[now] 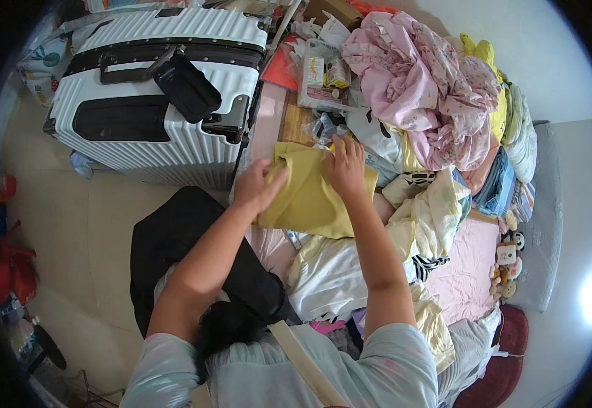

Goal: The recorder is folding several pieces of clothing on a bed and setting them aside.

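A yellow piece of fabric, folded into a rough rectangle with soft creases, lies on the bed before me. My left hand is motion-blurred at its left edge, thumb and fingers apart. Over the upper right part of the cloth lies my right hand, its fingertips at the far edge; whether they pinch the fabric is unclear. White and pale yellow clothing is heaped just below the cloth. Close beyond my right hand is a white garment with black marks.
A white ribbed suitcase stands upright on the left. Behind the cloth sits a clear plastic box holding small packages. Pink floral bedding is piled at the back right. Small plush toys line the grey-blue headboard. Black fabric is below my left arm.
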The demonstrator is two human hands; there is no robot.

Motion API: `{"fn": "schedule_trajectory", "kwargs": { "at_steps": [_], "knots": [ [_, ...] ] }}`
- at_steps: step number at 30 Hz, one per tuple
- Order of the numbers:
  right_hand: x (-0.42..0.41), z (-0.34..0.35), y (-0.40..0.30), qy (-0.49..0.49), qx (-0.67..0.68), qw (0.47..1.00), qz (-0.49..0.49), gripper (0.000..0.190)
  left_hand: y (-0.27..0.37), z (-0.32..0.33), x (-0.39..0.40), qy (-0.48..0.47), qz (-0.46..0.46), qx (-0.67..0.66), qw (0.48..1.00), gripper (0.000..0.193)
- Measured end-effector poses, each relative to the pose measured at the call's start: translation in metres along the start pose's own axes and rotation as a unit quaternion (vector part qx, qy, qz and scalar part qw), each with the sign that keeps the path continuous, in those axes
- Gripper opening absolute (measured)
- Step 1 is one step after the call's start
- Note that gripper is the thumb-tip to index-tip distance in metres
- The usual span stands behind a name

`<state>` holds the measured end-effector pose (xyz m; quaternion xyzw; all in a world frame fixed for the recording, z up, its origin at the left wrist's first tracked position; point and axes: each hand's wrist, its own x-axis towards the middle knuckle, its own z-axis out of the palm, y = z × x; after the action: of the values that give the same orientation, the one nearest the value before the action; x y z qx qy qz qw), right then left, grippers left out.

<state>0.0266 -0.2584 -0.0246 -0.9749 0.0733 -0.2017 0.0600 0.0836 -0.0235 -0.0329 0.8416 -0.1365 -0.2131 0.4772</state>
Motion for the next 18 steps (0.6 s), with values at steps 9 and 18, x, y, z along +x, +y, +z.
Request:
{"fn": "schedule_trajectory", "kwargs": {
  "at_steps": [9, 18],
  "knots": [
    [-0.070, 0.010, -0.015, -0.138, -0.043, 0.981, 0.126, 0.062, 0.005, 0.031, -0.026, -0.111, 0.241, 0.333, 0.905, 0.063],
    [-0.050, 0.001, -0.017, -0.174, -0.056, 0.961, 0.209, 0.076, -0.011, 0.040, -0.037, -0.022, 0.208, 0.284, 0.936, 0.062]
  ]
}}
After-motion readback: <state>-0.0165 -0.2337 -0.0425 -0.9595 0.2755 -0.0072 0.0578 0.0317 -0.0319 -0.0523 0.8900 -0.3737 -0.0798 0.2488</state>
